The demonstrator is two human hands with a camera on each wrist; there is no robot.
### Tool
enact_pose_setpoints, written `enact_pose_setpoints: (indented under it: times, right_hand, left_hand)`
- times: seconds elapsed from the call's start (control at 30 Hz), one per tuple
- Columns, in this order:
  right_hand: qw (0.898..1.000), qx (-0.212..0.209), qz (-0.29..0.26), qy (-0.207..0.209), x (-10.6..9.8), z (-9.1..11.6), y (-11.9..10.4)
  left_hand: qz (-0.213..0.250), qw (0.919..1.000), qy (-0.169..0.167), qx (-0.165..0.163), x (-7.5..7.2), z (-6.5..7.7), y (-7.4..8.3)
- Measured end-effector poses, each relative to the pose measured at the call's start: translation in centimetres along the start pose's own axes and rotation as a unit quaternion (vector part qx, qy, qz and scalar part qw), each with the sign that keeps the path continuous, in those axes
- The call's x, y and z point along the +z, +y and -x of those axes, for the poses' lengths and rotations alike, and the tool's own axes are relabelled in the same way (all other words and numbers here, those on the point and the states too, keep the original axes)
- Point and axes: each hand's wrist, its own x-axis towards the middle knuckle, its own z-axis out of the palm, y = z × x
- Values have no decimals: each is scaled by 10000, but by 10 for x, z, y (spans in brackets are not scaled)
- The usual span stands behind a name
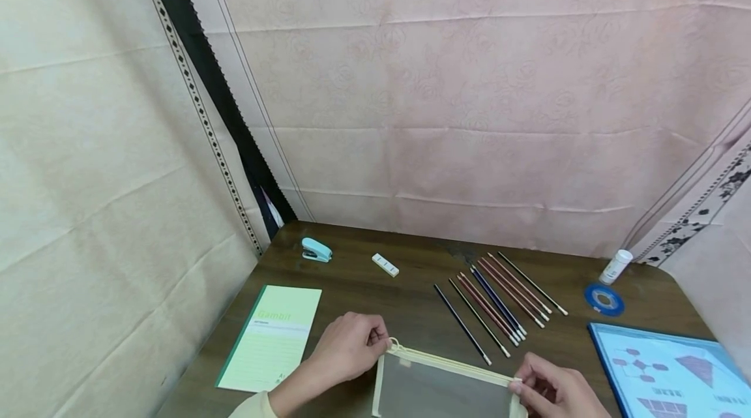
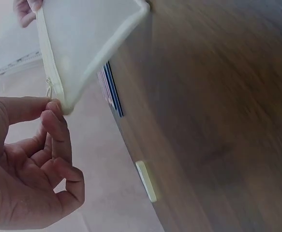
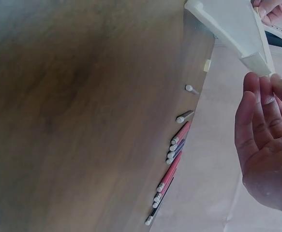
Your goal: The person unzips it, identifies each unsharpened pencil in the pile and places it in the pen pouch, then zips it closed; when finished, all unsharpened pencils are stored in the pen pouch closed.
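Observation:
A see-through zipper pouch [image 1: 446, 388] with cream edging is held up at the table's near side, its zipper edge toward the pencils. My left hand [image 1: 356, 347] pinches its left top corner, beside a small looped zipper pull [image 2: 49, 87]. At the opposite top corner, my right hand [image 1: 554, 387] pinches the edge between thumb and fingers, near a pale tab [image 3: 257, 64]. Just beyond the pouch several pencils [image 1: 499, 300] lie side by side on the table, dark and reddish, their eraser ends toward me. The pouch's lower part runs out of the head view.
A green notebook [image 1: 272, 333] lies left, with a light blue stapler [image 1: 317, 250] behind it. A white eraser [image 1: 385, 265] sits at the back middle. To the right are blue tape [image 1: 604, 300], a glue stick [image 1: 616, 267] and a blue folder [image 1: 669, 372] on the brown table [image 1: 352, 287].

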Motion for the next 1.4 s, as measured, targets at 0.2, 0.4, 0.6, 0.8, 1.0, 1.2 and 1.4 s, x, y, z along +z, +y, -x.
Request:
enact_pose_setpoints:
  times: [0.2,0.4,0.6,0.8,1.0,1.2,1.4]
  right_hand:
    - [10000,16,61,16,-1,0,4]
    - [9994,-299,146,-107,0,-2,5]
    - [9989,-415,197,-135,-1,0,5]
    - [9991,-276,217,-235,-5,0,6]
    - [9993,127,-268,-229,-4,1,6]
    - [9971,4,-755,107,2,6,1]
    - [9942,-41,-960,491,9,7,-8]
  left_hand:
    - [20,10000,3,-83,-7,0,-10]
    - [-34,9998,108,-157,-10,2,-18]
    - [-153,9995,201,-170,-12,0,-23]
    - [-236,9991,273,-229,-15,-3,-27]
    - [211,9990,208,-330,-17,-5,-29]
    - [1658,9850,25,-475,-15,-7,-38]
    - [2860,9551,19,-774,-11,-12,-40]
